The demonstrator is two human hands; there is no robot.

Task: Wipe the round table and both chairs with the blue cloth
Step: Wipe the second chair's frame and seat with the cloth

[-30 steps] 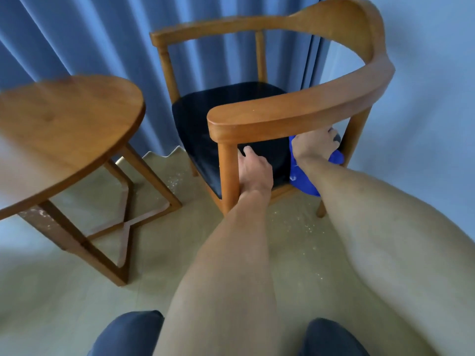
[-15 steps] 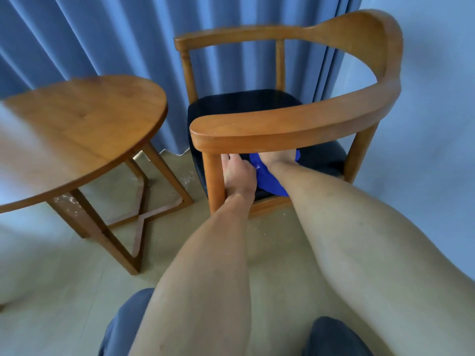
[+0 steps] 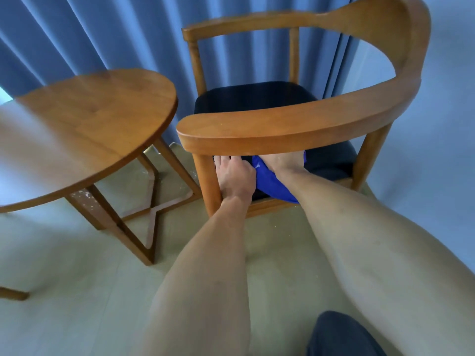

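A wooden chair point(image 3: 295, 124) with a curved armrest and a black seat point(image 3: 254, 98) stands in front of me. My left hand point(image 3: 235, 176) grips the chair's front leg point(image 3: 207, 186) just below the armrest. My right hand point(image 3: 285, 160) reaches under the armrest and presses the blue cloth point(image 3: 270, 183) onto the near edge of the seat; its fingers are mostly hidden by the armrest. The round wooden table point(image 3: 84, 124) stands to the left of the chair.
Blue curtains point(image 3: 115, 34) hang behind the table and chair. A pale wall point(image 3: 449, 124) is close on the chair's right. The floor point(image 3: 77, 291) is light wood. A piece of another wooden leg point(image 3: 12, 294) shows at the far left. My dark-clothed knee point(image 3: 341, 335) is at the bottom.
My right hand slid the blue cloth leftwards along the seat edge, from the chair's right side to beside my left hand. My view has also shifted, so the chair sits further right.
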